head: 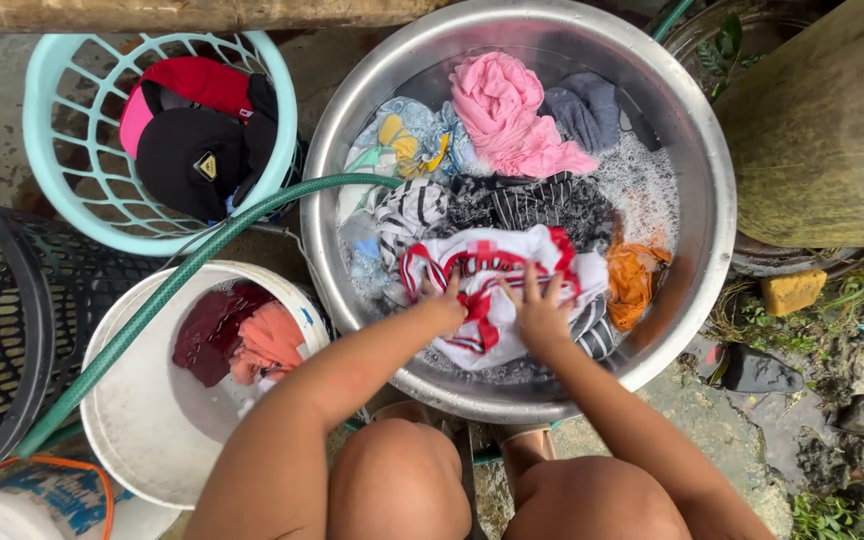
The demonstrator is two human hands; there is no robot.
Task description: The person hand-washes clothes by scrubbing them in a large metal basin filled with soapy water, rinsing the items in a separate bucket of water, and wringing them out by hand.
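Pressing down on a white garment with red trim (497, 275), both hands lie on the wet cloth at 6 o'clock in the wide round metal basin (697, 150): the left hand (444, 305) and the right hand (542, 312) each have fingers spread flat on it, neither closed around a fold. Suds and a pink crumpled cloth (512, 110) sit toward 12 o'clock, an orange rag (632, 280) at 4 o'clock. I judge the soapy fabric could slide out from under flat palms. The green hose (182, 275) draped over the rim at 9 o'clock could slip off and spill onto the ground, or be knocked by the left forearm. The white plastic bucket (137, 420) stands just beside the basin at 8 o'clock, near enough to be bumped
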